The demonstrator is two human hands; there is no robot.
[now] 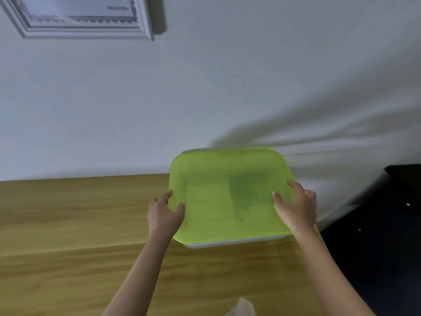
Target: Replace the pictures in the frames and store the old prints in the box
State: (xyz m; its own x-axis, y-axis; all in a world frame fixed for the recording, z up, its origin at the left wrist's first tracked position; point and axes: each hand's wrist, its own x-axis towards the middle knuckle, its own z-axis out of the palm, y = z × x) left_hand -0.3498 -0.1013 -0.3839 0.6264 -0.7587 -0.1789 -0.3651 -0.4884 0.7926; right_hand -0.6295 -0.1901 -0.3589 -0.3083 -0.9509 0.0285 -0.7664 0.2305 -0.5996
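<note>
Something pale and see-through pokes up at the very near edge of the wooden bench; it is too blurry to name. Two bare arms reach forward over the bench.

Next comes the box. It sits on the bench near the right end, close to the back edge. Only a thin pale strip of the box shows under its bright green lid. The lid is see-through, and a darker shape shows faintly under it.

Both hands grip the lid, one on each side, well apart. The left hand holds the left edge, with the thumb on top and fingers curled around the rim. The right hand holds the right edge, with the thumb and a finger pressing down on top of the lid.

Off the right end of the bench is something big and black.

Behind it all is a white wall. High up on the left hangs a white picture frame with a printed paper inside.
</note>
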